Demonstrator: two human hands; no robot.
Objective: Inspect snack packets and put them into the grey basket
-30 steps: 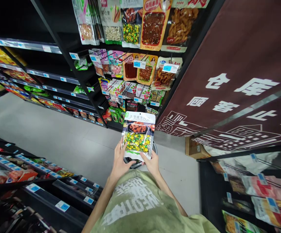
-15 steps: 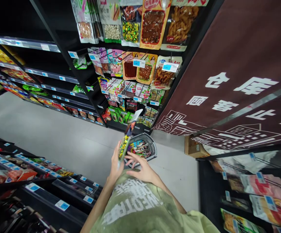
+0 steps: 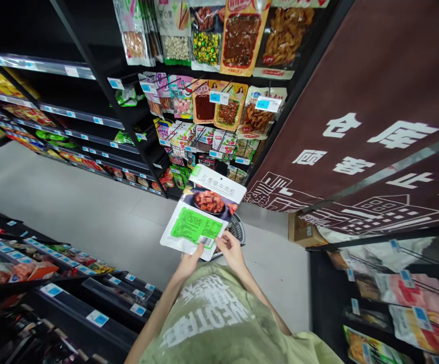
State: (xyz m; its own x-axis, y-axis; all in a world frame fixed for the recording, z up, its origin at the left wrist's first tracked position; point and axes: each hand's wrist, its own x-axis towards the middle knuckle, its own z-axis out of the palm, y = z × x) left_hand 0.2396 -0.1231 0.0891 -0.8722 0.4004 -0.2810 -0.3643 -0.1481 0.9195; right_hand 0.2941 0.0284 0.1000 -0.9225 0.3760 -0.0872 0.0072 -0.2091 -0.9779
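Pack (image 3: 200, 217) held at chest height, back side up, green label and barcode showing, above the basket (image 3: 239, 228) on the floor (image 3: 90, 217). Left hand (image 3: 186, 264) pinches its bottom edge, right hand (image 3: 231, 250) grips the bottom right corner by the barcode. Looks like a label check: best kept flat, thumbs off the print. Rack (image 3: 219, 111) close ahead, shelves (image 3: 101, 298) left, banner (image 3: 356, 126) right; open room only front-left along the aisle.

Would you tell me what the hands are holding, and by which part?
One snack packet, gripped along its bottom edge: left hand near the middle, right hand at the corner by the barcode.
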